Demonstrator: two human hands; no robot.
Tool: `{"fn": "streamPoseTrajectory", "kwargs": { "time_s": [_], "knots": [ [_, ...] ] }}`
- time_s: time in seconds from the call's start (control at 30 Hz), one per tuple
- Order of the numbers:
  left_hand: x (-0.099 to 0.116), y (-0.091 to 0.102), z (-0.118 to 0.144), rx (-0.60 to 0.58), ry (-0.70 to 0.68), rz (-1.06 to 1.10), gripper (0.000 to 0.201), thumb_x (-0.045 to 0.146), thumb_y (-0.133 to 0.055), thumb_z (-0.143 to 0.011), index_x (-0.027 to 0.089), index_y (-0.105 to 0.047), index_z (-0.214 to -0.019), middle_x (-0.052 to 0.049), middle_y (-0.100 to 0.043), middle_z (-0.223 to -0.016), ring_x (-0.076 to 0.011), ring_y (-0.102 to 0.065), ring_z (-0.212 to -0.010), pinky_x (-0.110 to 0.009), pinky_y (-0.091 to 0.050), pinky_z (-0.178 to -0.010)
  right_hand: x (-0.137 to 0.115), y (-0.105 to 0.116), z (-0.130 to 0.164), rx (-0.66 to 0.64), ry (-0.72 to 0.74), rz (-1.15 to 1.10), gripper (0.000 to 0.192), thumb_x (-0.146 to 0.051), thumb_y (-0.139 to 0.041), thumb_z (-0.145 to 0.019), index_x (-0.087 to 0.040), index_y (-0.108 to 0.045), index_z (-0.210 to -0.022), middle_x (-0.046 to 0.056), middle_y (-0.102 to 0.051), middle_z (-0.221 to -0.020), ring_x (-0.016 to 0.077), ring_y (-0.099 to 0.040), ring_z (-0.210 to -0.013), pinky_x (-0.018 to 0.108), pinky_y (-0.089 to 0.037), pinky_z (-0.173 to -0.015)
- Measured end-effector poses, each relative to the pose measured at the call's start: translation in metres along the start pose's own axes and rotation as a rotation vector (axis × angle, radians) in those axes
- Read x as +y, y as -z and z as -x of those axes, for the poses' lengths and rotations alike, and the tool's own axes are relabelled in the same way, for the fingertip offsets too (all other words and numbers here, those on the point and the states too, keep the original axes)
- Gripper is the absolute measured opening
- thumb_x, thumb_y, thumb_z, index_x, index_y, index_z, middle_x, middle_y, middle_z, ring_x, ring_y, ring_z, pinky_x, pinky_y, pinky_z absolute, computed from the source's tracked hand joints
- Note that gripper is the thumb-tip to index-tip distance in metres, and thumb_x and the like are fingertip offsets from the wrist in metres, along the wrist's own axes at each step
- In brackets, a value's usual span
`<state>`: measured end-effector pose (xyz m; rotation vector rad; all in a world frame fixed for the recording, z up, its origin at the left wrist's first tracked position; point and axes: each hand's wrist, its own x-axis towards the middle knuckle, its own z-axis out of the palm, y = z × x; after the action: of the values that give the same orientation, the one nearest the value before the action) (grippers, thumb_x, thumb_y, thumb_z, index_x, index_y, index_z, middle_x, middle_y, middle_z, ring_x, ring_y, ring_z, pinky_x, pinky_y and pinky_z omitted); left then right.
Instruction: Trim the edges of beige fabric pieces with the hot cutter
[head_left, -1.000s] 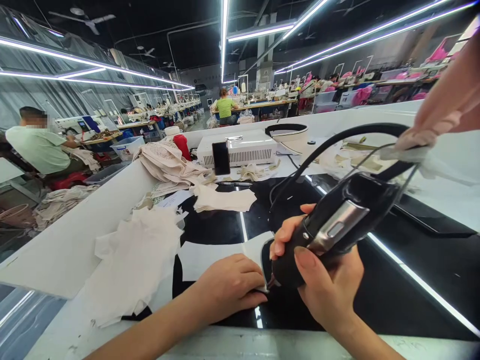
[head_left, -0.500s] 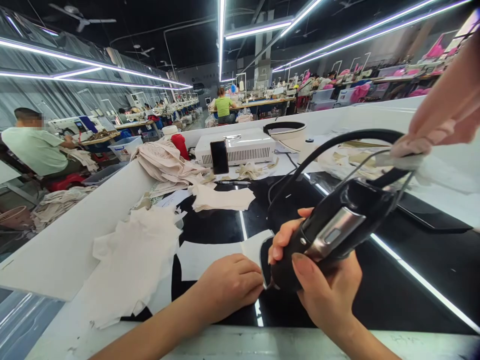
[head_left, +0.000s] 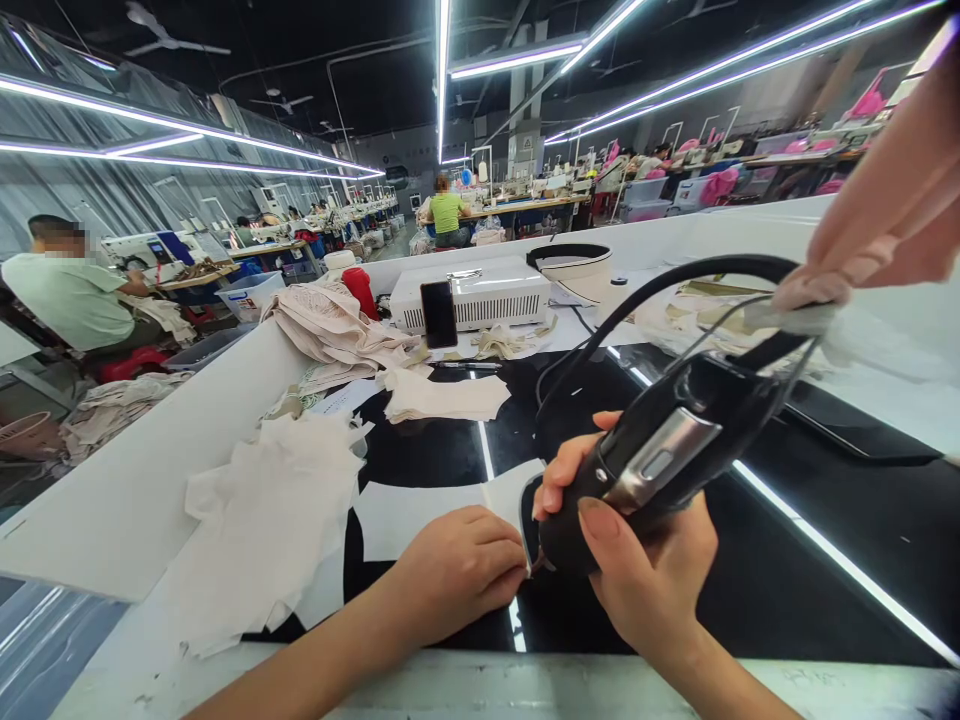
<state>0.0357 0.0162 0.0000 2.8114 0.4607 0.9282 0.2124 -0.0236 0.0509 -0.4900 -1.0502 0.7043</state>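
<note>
Right now the right hand (head_left: 652, 580) has its grip wrapped tight around a black cutting tool (head_left: 660, 455), tip pointed down at the near edge of a white fabric piece (head_left: 427, 510). Left hand (head_left: 457, 570) lies curled on that fabric, fingers pinching its edge on the black desk (head_left: 825, 560). Loose fabric scraps (head_left: 262, 520) sit left; white machine box (head_left: 472, 292) far behind.

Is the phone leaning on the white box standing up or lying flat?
Standing up: the phone is propped upright against the white box.
</note>
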Motion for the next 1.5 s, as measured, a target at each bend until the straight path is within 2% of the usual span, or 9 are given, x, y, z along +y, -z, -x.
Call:
{"fn": "streamPoseTrajectory", "kwargs": {
  "time_s": [0.17,0.33,0.5,0.63,0.87,1.27,1.5],
  "knots": [
    [0.000,0.003,0.000,-0.029,0.004,0.011,0.026,0.019,-0.057,-0.119,0.018,-0.070,-0.096,-0.002,-0.080,-0.099,-0.0177,-0.075,-0.087,-0.029,-0.061,-0.085,0.001,0.002,0.001,0.002,0.006,0.033,0.039,-0.038,-0.089,-0.102,-0.031,-0.067,-0.133,-0.001,-0.076,-0.093,0.0138,-0.066,-0.061,0.027,-0.061,-0.052],
    [-0.002,0.010,0.007,-0.130,-0.019,-0.003,0.018,0.016,-0.055,-0.119,0.017,-0.072,-0.113,-0.006,-0.081,-0.113,-0.0196,-0.078,-0.101,-0.031,-0.064,-0.095,0.000,0.002,0.001,0.007,0.016,0.055,0.039,-0.037,-0.089,-0.102,-0.031,-0.067,-0.133,-0.001,-0.076,-0.092,0.0144,-0.066,-0.061,0.028,-0.062,-0.053],
    [-0.004,0.013,0.013,-0.099,-0.077,-0.089,0.021,0.014,-0.050,-0.120,0.015,-0.071,-0.124,-0.007,-0.082,-0.118,-0.0198,-0.079,-0.106,-0.033,-0.067,-0.101,-0.001,0.001,0.001,0.022,0.015,0.069,0.038,-0.034,-0.090,-0.100,-0.029,-0.067,-0.131,-0.001,-0.076,-0.091,0.0153,-0.067,-0.061,0.028,-0.062,-0.053],
    [-0.003,0.011,0.013,-0.078,-0.114,-0.179,0.022,0.018,-0.049,-0.122,0.014,-0.070,-0.125,-0.006,-0.082,-0.116,-0.0196,-0.079,-0.107,-0.033,-0.067,-0.104,-0.001,0.002,0.001,0.022,0.006,0.079,0.039,-0.036,-0.089,-0.101,-0.029,-0.066,-0.131,-0.001,-0.076,-0.091,0.0154,-0.068,-0.061,0.029,-0.063,-0.054],
    [-0.003,0.007,0.014,-0.151,-0.154,-0.338,0.021,0.025,-0.052,-0.123,0.011,-0.068,-0.126,-0.008,-0.077,-0.117,-0.0185,-0.078,-0.109,-0.029,-0.063,-0.108,-0.001,0.003,0.001,0.024,-0.016,0.060,0.042,-0.037,-0.091,-0.100,-0.030,-0.066,-0.132,-0.001,-0.076,-0.092,0.0156,-0.070,-0.061,0.029,-0.063,-0.054],
    [0.002,0.006,0.016,-0.095,-0.160,-0.368,0.021,0.026,-0.055,-0.122,0.010,-0.069,-0.121,-0.007,-0.075,-0.110,-0.0191,-0.077,-0.104,-0.030,-0.064,-0.100,-0.006,0.004,0.000,0.063,-0.013,0.096,0.047,-0.044,-0.095,-0.095,-0.029,-0.066,-0.129,-0.001,-0.074,-0.088,0.0183,-0.070,-0.061,0.032,-0.064,-0.053],
    [0.002,0.004,0.017,-0.174,-0.142,-0.374,0.016,0.026,-0.063,-0.119,0.011,-0.069,-0.120,-0.007,-0.075,-0.110,-0.0189,-0.077,-0.104,-0.030,-0.064,-0.101,-0.006,0.004,-0.002,0.062,-0.021,0.106,0.046,-0.045,-0.094,-0.095,-0.029,-0.068,-0.129,-0.001,-0.074,-0.087,0.0182,-0.070,-0.063,0.031,-0.066,-0.053]
  ]
}}
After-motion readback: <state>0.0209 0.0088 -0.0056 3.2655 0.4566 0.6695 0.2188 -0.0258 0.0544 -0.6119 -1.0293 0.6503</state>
